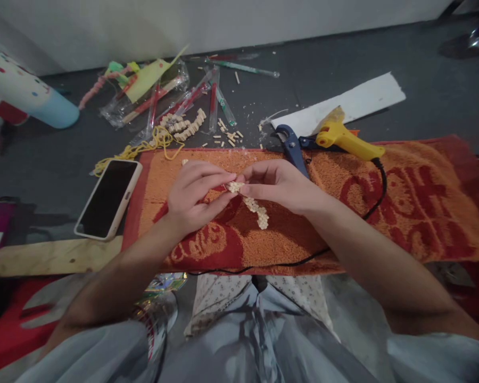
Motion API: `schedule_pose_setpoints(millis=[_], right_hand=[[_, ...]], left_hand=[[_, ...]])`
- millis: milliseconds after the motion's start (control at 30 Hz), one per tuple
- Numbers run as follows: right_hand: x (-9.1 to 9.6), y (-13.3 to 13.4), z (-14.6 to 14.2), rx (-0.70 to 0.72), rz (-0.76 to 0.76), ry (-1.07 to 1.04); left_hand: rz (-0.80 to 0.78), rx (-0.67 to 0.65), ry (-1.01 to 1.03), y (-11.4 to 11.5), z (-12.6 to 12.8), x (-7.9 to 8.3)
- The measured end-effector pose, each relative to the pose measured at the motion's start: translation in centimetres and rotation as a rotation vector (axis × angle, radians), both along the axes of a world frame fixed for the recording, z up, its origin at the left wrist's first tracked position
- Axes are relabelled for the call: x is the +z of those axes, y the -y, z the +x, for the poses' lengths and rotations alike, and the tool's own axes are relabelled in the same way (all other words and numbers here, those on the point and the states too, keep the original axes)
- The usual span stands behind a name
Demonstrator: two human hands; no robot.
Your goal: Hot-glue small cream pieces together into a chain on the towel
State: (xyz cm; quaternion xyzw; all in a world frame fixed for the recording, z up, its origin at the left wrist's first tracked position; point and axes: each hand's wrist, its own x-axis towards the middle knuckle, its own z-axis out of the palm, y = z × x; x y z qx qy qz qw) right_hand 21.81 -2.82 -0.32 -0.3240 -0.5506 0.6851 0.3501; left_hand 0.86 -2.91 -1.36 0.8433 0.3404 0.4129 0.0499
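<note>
Between my two hands is a chain of small pale wooden stick pieces point(256, 211), its free end curving down toward me over the orange towel point(295, 239). My left hand point(197, 194) pinches the chain's upper end between thumb and fingers. From the other side my right hand point(277, 186) closes on the same end, thumb in front and fingers curled behind. Part of the chain is hidden by the fingertips. Just beyond the hands lie loose cut stick bits point(230, 137) and more joined wooden pieces point(187, 127).
A yellow glue gun point(345, 139) with a black cord lies right, beside a blue-handled cutter point(290, 146) and a white strip point(343, 106). On the left are a phone point(108, 199), yellow string point(159, 139), plastic-wrapped sticks point(155, 98) and a blue-white tumbler point(43, 98).
</note>
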Motion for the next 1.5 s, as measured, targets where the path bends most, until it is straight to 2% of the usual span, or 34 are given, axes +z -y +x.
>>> schedule_pose_setpoints(millis=[133,200,333,433,533,600,833,967,1067,1133,1233,1333,1433,1500], right_hand=[[0.1,-0.1,-0.1,0.008,0.009,0.018],[0.1,-0.1,-0.2,0.007,0.009,0.029],[-0.1,0.0,-0.3,0.02,-0.009,0.022],[-0.1,0.0,-0.4,0.037,-0.033,0.015],[-0.1,0.0,-0.3,0.049,-0.06,0.013],[-0.1,0.0,-0.3,0.054,-0.067,0.018],[-0.1,-0.4,-0.2,0.067,-0.085,0.006],[-0.3,-0.7,0.1,0.031,-0.112,-0.01],[-0.6,-0.9,0.6,0.014,-0.143,-0.031],[-0.8,-1.1,0.9,0.007,-0.165,-0.051],[-0.8,-1.3,1.4,0.04,-0.177,-0.078],[-0.7,-1.3,1.7,0.079,-0.175,-0.115],[-0.6,-1.4,1.9,0.075,-0.18,-0.122],[-0.6,-1.3,1.8,0.055,-0.169,-0.112]], left_hand=[[0.113,-0.065,0.058,0.1,0.0,0.0],[0.089,-0.092,0.052,0.1,0.0,0.1],[-0.048,-0.061,-0.017,0.3,-0.1,0.2],[0.003,-0.063,-0.014,0.4,0.0,0.2],[0.057,-0.132,0.024,0.4,0.1,0.2],[0.036,-0.158,0.034,0.3,0.1,0.1],[-0.245,-0.036,0.077,0.4,0.4,-0.2],[-0.228,-0.037,0.228,0.1,0.5,-0.4],[-0.228,0.093,0.268,-0.4,0.2,-0.5],[-0.241,0.135,0.215,-0.8,-0.1,-0.7],[-0.247,0.066,-0.006,-1.2,-0.2,-1.0],[-0.221,0.059,-0.17,-1.3,-0.2,-1.2],[-0.087,0.101,-0.16,-1.0,-0.2,-1.1],[0.046,0.074,-0.12,-0.7,-0.2,-0.8]])
